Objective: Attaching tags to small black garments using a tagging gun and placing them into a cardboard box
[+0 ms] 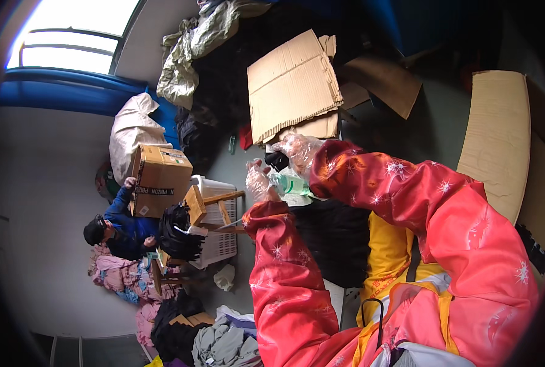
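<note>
Both my hands wear loose clear plastic gloves below red patterned sleeves. My left hand (260, 181) is raised at the middle of the view, beside a clear, green-printed plastic packet (292, 184). Whether its fingers grip the packet cannot be made out. Farther forward, my right hand (298, 150) has bent fingers near the lower edge of stacked cardboard sheets (295, 87). The glove's glare hides whether it holds anything. A small black item (277, 161) shows between the hands. Black folded fabric (329, 236) lies close to me, under and beside my forearms.
On the left, a co-worker (127, 229) touches a taped cardboard box (162, 181). Nearby are a white plastic basket (226, 250), a wooden stool (195, 205) and pink garments (121, 277). A grey garment pile (226, 341) lies lower left; a large cardboard piece (495, 142) stands at right.
</note>
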A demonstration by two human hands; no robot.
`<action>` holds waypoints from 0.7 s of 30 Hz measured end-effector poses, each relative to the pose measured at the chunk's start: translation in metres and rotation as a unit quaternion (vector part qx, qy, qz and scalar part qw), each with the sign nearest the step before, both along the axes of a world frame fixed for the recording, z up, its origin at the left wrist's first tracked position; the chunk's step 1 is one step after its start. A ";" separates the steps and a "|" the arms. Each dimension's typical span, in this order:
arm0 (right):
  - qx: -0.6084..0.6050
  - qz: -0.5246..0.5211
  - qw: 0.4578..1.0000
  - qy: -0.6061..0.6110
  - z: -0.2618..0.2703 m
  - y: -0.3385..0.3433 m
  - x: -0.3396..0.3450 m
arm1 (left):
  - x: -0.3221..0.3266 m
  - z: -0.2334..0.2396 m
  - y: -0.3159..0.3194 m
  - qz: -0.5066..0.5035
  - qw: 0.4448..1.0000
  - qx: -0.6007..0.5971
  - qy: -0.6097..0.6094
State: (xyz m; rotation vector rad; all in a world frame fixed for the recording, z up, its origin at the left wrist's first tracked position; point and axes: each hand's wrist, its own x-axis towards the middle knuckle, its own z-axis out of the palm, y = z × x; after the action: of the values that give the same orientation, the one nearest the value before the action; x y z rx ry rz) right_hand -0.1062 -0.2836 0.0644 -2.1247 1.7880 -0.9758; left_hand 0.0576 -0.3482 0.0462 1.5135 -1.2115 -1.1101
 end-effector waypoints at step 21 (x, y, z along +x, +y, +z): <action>-0.031 -0.047 0.993 -0.100 -0.002 0.016 -0.010 | -0.013 0.024 0.013 0.121 0.980 -0.070 0.140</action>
State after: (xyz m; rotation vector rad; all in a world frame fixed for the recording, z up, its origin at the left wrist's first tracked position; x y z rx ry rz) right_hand -0.1166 -0.2676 0.0622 -1.9151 1.7930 -1.2351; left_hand 0.0444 -0.3348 0.0700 1.3069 -0.8682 -1.0134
